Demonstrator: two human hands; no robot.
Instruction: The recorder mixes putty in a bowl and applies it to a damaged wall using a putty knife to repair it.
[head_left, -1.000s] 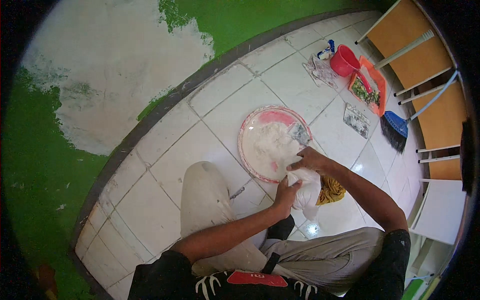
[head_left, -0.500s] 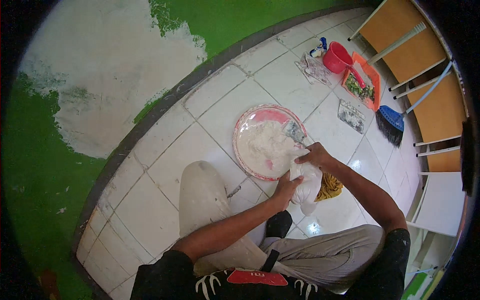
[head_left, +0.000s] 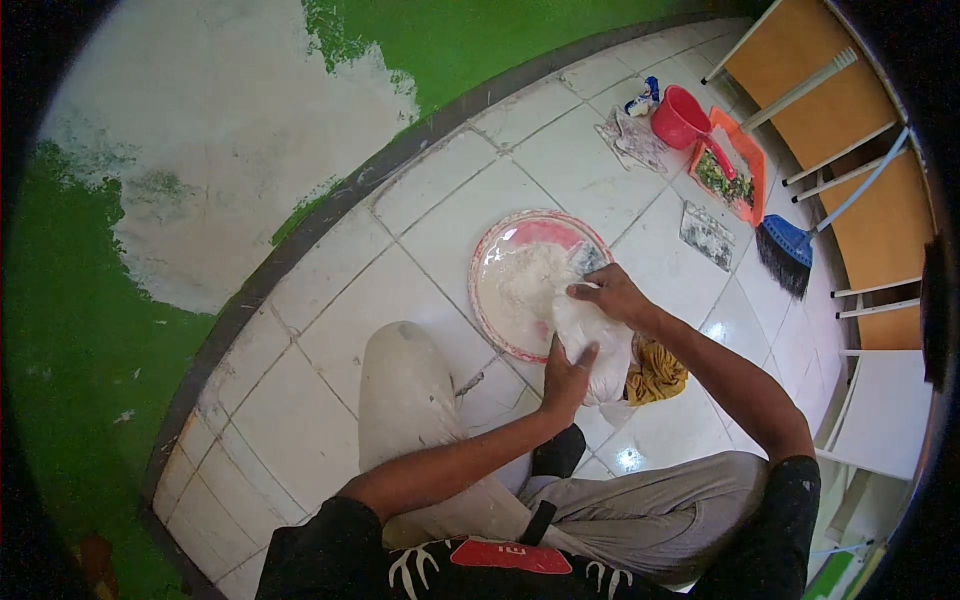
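Note:
Both my hands hold a white plastic bag [head_left: 590, 338] over the near right rim of a round pinkish-red basin [head_left: 477, 290]. My left hand [head_left: 567, 382] grips the bag's lower left side, thumb against the plastic. Higher up, my right hand [head_left: 615, 296] is closed on its upper end, which leans in over the basin. White powder [head_left: 528, 285] lies heaped in the basin; whether more is falling from the bag is hidden by my right hand. A smeared grey scraper blade [head_left: 586, 257] rests inside the basin, just beyond that hand.
Right of the bag lies a mustard-yellow cloth [head_left: 660, 374]. Farther right are a smeared flat plate [head_left: 707, 236], a blue broom [head_left: 787, 245], an orange dustpan [head_left: 757, 170] with debris and a red dipper [head_left: 680, 117]. A green wall [head_left: 470, 40] with white patches curves along the left.
Both hands have moved the bag left and farther over the basin. The bag's upper end now leans more toward the powder.

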